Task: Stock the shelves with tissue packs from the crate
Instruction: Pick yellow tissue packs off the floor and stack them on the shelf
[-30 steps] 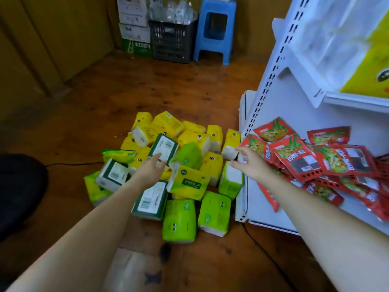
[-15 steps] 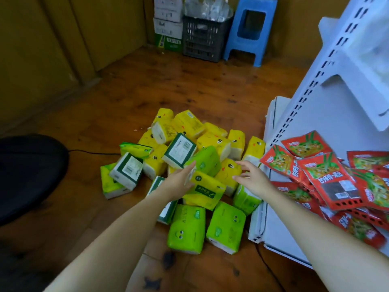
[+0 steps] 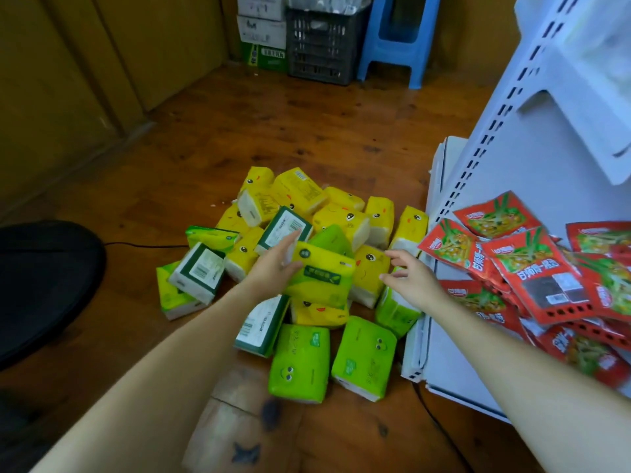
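Several yellow and green tissue packs lie heaped on the wooden floor (image 3: 239, 138). My left hand (image 3: 275, 268) holds the left end of a yellow pack with a green label (image 3: 322, 276), which sits tilted on top of the heap. My right hand (image 3: 411, 281) hovers with its fingers spread and holds nothing. It is just right of that pack, over a yellow smiley pack (image 3: 370, 268) and a light green pack (image 3: 392, 310). The white shelf unit (image 3: 532, 172) stands at the right. A dark crate (image 3: 322, 42) sits by the far wall.
Red snack packets (image 3: 532, 268) cover the lower shelf beside my right arm. A blue stool (image 3: 396, 39) and stacked cartons (image 3: 261, 29) stand by the crate. A black round object (image 3: 44, 285) lies at the left, with a cable running to the heap.
The view has moved closer to the heap. My left hand reached the yellow labelled pack and raised it, uncovering a yellow pack beneath. My right hand came in from the shelf edge.
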